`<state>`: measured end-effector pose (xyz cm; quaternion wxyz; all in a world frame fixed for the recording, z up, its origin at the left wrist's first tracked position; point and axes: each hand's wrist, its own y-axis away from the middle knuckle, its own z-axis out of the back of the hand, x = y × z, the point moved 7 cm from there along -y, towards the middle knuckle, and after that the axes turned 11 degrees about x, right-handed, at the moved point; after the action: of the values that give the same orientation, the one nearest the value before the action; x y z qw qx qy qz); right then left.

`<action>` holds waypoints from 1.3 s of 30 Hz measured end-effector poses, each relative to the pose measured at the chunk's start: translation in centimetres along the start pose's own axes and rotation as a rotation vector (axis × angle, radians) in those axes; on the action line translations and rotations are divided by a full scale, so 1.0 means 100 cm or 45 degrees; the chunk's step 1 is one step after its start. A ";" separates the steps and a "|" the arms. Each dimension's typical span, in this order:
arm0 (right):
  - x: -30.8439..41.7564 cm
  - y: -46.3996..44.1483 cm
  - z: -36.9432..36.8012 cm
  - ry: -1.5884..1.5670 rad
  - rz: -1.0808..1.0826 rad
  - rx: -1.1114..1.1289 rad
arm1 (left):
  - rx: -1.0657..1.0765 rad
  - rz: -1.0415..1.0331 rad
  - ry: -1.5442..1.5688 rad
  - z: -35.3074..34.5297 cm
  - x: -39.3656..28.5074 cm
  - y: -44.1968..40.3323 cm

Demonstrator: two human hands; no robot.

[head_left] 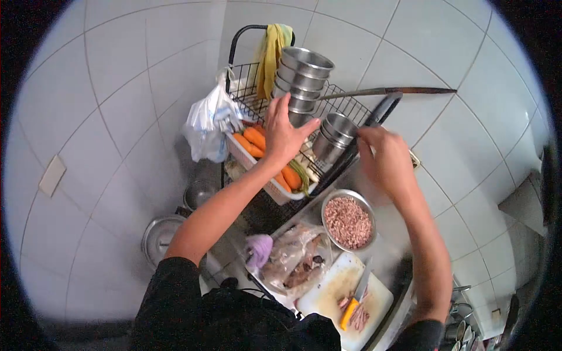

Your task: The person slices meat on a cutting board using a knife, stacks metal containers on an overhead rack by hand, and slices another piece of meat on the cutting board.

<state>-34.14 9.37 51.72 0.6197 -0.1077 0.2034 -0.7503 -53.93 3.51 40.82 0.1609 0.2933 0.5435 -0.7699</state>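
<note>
A black wire rack (335,175) bore a tall stack of steel cups (302,78) and a shorter cup stack (335,136). The left hand (283,134) spread its fingers wide before the tall one; the right hand (386,154), blurred, curled near the shorter, its grip unclear.

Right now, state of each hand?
Left hand: open, spread at the taller steel-cup stack; contact unclear.
Right hand: blurred, near the shorter steel-cup stack; grip can't be told.
</note>
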 end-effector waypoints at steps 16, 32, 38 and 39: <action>-0.011 -0.289 -0.080 0.449 -0.036 0.639 | -0.002 0.064 -0.132 -0.036 0.067 -0.148; -0.005 -0.278 -0.086 0.534 -0.144 0.454 | 0.152 0.233 0.037 -0.047 0.070 -0.152; -0.009 -0.275 -0.086 0.583 -0.055 0.413 | 0.065 0.190 -0.048 -0.050 0.067 -0.147; -0.009 -0.276 -0.085 0.595 -0.034 0.418 | 0.048 0.190 -0.055 -0.049 0.066 -0.148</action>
<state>-61.96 15.80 56.28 0.5553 0.1672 0.2151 -0.7857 -66.10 13.85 46.48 0.2241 0.3193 0.5017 -0.7721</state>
